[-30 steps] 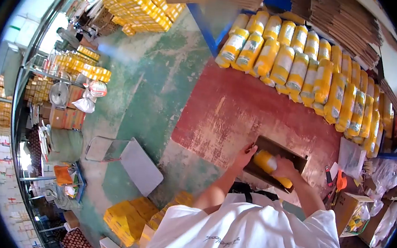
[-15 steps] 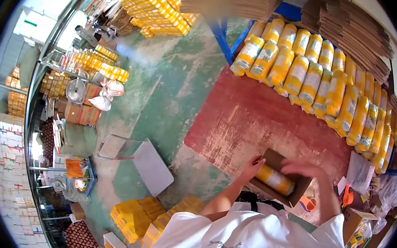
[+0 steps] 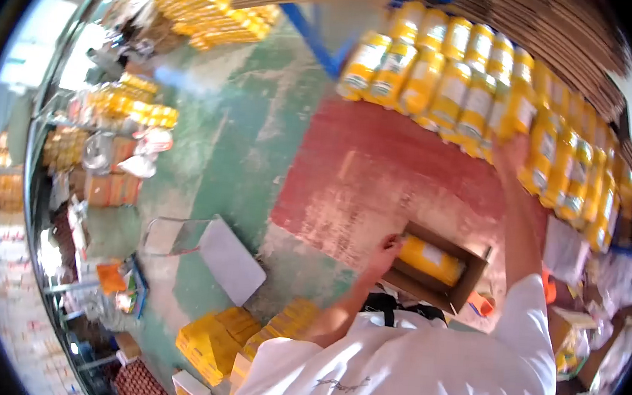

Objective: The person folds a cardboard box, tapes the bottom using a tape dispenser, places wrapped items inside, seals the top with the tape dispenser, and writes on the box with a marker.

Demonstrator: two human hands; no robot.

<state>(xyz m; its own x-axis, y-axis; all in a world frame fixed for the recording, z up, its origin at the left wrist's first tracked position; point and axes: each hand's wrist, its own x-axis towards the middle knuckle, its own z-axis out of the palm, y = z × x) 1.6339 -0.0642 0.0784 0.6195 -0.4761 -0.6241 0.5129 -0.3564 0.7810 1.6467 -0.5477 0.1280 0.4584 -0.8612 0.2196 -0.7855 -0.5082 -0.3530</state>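
An open cardboard box (image 3: 465, 286) rests on the worn red surface in front of my body, with a yellow wrapped roll (image 3: 432, 261) lying inside it. My left hand (image 3: 388, 248) is closed on the box's left end. My right hand (image 3: 511, 151) reaches out to the rows of yellow wrapped rolls (image 3: 477, 105) and touches the lower end of one roll (image 3: 519, 109) in the front row; its fingers are partly hidden and blurred.
Flattened cardboard (image 3: 551, 45) is stacked behind the rolls. An orange tool (image 3: 481, 305) lies right of the box. A grey folding chair (image 3: 231, 261) and yellow cartons (image 3: 217, 342) stand on the floor to the left. Shelving lines the far left.
My right hand has let go of the roll in the box and moved forward to the rows of rolls. My left hand stays at the box's left end.
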